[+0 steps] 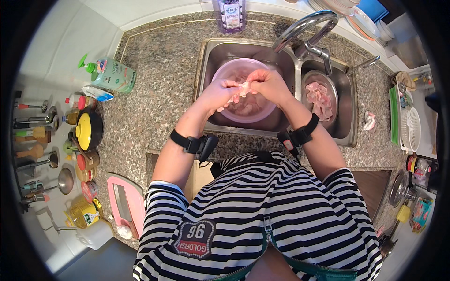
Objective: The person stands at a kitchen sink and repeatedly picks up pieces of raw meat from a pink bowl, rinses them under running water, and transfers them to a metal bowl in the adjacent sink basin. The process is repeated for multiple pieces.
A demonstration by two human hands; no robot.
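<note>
Both hands meet over a pink plastic basin [219,69] standing in the larger bowl of a stainless steel sink [246,129]. Between my left hand [225,93] and my right hand [266,84] is a small piece of pale pink raw meat [244,89], pinched by the fingertips of each. More pieces of raw meat [248,107] lie in liquid in the basin below. In the smaller sink bowl, a round metal dish [334,95] holds a heap of raw pink meat pieces [319,100]. Each wrist wears a black strap with a small device.
A chrome faucet [306,26] arches behind the sink divider. Behind the basin stands a purple bottle [231,15]; a green pump bottle [112,73] is at left. A pink-framed cutting board with a knife [123,200] lies lower left. A small meat scrap [369,120] rests right of the sink.
</note>
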